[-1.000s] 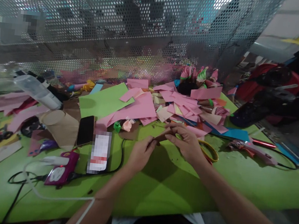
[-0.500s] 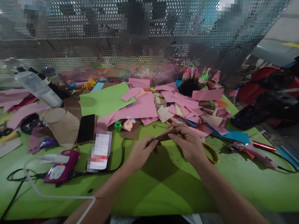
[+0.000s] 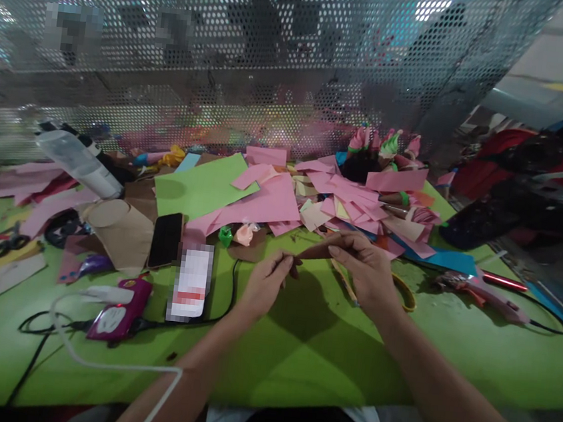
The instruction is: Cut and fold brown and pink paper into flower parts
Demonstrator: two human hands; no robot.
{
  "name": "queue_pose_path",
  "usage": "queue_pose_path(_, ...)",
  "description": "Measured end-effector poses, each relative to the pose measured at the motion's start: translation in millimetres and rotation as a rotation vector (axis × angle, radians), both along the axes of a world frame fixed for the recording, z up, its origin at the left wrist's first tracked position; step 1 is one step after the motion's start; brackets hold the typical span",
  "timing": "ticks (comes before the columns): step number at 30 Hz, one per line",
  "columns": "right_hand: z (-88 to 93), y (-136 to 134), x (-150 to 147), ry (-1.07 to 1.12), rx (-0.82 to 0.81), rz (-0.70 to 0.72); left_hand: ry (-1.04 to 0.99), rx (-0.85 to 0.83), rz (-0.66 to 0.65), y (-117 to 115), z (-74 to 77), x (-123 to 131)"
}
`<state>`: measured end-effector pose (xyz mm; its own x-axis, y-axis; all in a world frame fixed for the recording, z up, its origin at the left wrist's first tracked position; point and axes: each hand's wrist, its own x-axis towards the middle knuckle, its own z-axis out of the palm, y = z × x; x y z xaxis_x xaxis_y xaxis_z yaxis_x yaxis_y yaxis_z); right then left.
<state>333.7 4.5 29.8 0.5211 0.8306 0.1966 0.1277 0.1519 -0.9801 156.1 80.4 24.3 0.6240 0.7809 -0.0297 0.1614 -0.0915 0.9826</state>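
Note:
A thin brown piece (image 3: 316, 247), which looks like paper or foam sheet, is held between my two hands above the green tabletop (image 3: 295, 367). My left hand (image 3: 263, 286) pinches its near left end between thumb and fingertips. Thumb and fingers of my right hand (image 3: 368, 274) are closed on its other side. Whether the piece is rolled or folded cannot be made out. Under and beside my right hand lies a yellow loop (image 3: 409, 295), partly hidden by the wrist. Small green and peach wrapped lumps (image 3: 243, 234) sit on a brown scrap beyond my left hand.
Pink paper pieces (image 3: 277, 204) and a green sheet (image 3: 198, 185) pile along the back. Ice-cream-like cones (image 3: 390, 144) stand behind. At right is a pink glue gun (image 3: 496, 297); at left, a phone (image 3: 166, 240), a magenta power strip (image 3: 119, 311) with cables, and scissors (image 3: 9, 243).
My hands have drawn slightly apart, and the brown piece shows at a different angle. More of the yellow item shows beneath my right hand. The view has shifted a little.

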Motion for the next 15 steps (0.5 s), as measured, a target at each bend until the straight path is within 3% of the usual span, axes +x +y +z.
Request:
queue_pose_path(8, -7.6, 1.2, 0.9, 0.014, 0.006, 0.048, 0.076, 0.145, 0.053, -0.6, -3.4, 0.0)
queue_pose_path(15, -6.7, 0.0, -1.2, -0.006, 0.01, 0.02, 0.093, 0.15, 0.047, -2.8, 1.6, -0.9)
